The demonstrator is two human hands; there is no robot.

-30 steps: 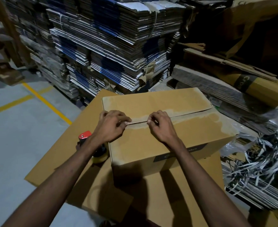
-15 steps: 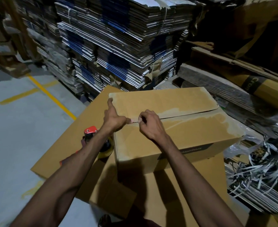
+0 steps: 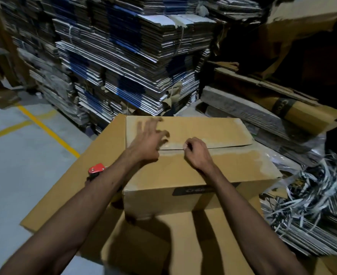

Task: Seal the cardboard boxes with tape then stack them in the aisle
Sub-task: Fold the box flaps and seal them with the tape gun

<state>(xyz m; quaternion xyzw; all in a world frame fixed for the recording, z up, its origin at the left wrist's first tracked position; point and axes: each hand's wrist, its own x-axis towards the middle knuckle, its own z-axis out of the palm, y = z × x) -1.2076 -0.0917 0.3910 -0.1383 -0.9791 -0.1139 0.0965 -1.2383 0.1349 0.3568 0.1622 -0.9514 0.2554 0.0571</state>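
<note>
A closed cardboard box (image 3: 193, 167) sits on top of flat sheets of cardboard (image 3: 64, 195) laid over a lower box, in front of tall stacks of flattened cartons (image 3: 134, 56). The box's two top flaps meet along a seam that runs across the lid, and that seam is slightly gapped toward its far right end. A dark label with lettering too blurred to read shows on the near face of the box.

The left hand (image 3: 147, 139) lies over the left part of the lid, fingers spread and straight, blurred by motion; the palm is at the seam and the fingertips reach toward the far left corner of the box. Its grip is spread wide, holding nothing. The right hand (image 3: 197, 153) is on the lid just right of the left hand, at the middle of the seam. Its fingers are curled, thumb and forefinger pressed together right at the seam; they seem to pinch a thin clear strip, but what it is I cannot tell.

A tape dispenser (image 3: 96, 170) with a red top lies on the cardboard sheets just left of the box, partly hidden behind the left forearm. Right of the box there is a tangle of white plastic strapping (image 3: 312, 195). Left of the box, yellow lines (image 3: 46, 132) cross the grey floor.
</note>
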